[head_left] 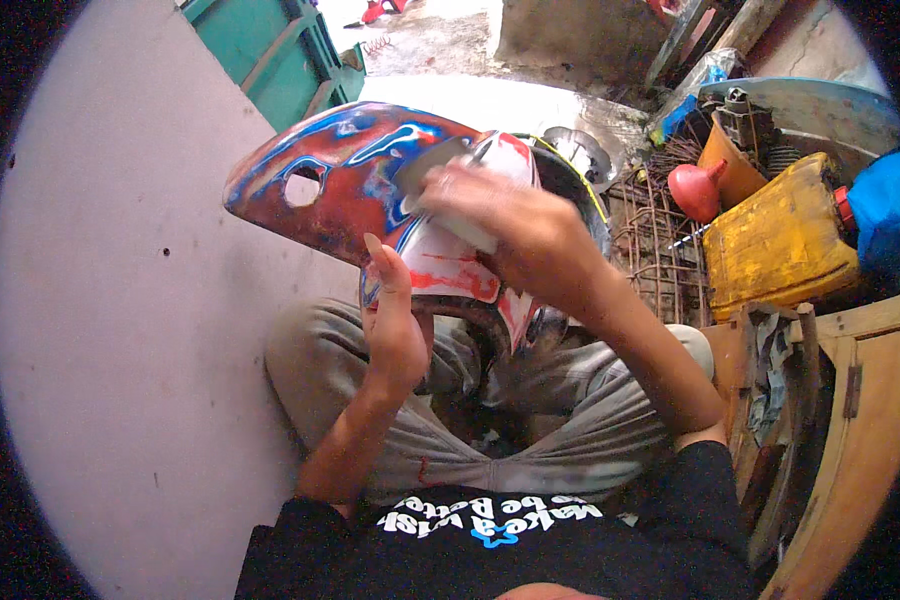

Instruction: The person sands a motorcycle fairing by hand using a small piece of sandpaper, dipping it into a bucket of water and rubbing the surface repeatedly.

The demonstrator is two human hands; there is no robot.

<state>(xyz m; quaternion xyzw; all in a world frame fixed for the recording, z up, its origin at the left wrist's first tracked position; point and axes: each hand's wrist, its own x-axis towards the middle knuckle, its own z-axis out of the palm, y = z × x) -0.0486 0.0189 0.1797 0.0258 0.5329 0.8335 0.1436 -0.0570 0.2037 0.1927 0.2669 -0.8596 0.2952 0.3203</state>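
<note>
In front of me, above my crossed legs, a large curved motorcycle body panel [345, 215] is held up. Its paint is patchy red, blue and white, worn through in rings, and a hole pierces its left end. My left hand [395, 330] grips the near edge, thumb pointing up and the other fingers hidden beneath. Across the upper face lies my right hand [515, 215], smeared by motion. Its fingers press a flat grey sheet [435, 172] against the paint; the sheet's exact kind is too blurred to tell.
A pale wall [150, 300] rises close on my left, with a green door [270, 50] beyond. To the right stand a dirty yellow jerrycan [780, 240], a red funnel [697, 190], a rusty wire grid [660, 235] and a wooden frame [840, 400].
</note>
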